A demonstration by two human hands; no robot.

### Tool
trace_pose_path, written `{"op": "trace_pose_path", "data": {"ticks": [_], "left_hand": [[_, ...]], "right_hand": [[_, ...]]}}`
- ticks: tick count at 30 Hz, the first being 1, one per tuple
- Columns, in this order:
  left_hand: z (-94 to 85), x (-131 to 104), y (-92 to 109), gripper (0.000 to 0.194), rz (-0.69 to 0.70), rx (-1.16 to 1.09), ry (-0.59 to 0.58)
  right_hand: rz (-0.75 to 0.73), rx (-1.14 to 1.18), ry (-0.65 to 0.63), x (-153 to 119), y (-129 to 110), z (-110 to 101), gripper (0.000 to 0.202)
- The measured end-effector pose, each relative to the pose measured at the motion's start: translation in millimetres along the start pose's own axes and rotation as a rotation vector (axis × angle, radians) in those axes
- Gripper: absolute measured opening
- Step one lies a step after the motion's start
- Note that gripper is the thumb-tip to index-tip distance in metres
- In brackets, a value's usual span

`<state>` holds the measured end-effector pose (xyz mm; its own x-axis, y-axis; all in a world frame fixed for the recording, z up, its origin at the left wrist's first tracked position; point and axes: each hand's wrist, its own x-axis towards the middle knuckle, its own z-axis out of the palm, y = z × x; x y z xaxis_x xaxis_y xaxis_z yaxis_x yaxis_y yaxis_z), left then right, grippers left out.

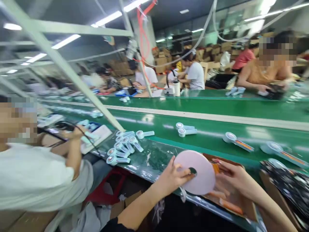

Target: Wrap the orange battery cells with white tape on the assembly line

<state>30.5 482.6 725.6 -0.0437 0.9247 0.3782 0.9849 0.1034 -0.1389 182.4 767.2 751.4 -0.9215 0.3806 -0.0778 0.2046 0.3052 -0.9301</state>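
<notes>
My left hand (177,178) grips a flat, pale pinkish-white tape roll (200,161), its fingers reaching across the face to the dark centre hole. A loose whitish strip (183,194) dangles below the roll. Just right of it, my right hand (233,178) is closed around a small orange piece (215,168), partly hidden by the fingers and roll. Both are over a shallow brown cardboard box (251,209) at the bench edge. Inside it lie orange cylinders (231,206) that look like batteries; motion blurs some of them.
Light-blue handheld fan bodies (122,148) cluster on the bench at left; others (238,141) lie along the green conveyor belt (164,124). A box of black cables (287,183) stands at right. A co-worker (36,174) sits close at left. A slanted metal post (79,80) rises nearby.
</notes>
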Motion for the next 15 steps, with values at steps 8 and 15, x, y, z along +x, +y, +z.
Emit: {"op": "trace_pose_path", "data": {"ticks": [8,15], "left_hand": [[18.9,2.8,9.6,0.059,-0.109,0.038,0.043],[36.4,6.9,23.2,0.073,-0.241,-0.025,0.046]], "right_hand": [[0.142,0.543,0.510,-21.1,13.0,59.7,0.075],[0.003,0.549,0.692,-29.1,-5.7,90.5,0.067]]}}
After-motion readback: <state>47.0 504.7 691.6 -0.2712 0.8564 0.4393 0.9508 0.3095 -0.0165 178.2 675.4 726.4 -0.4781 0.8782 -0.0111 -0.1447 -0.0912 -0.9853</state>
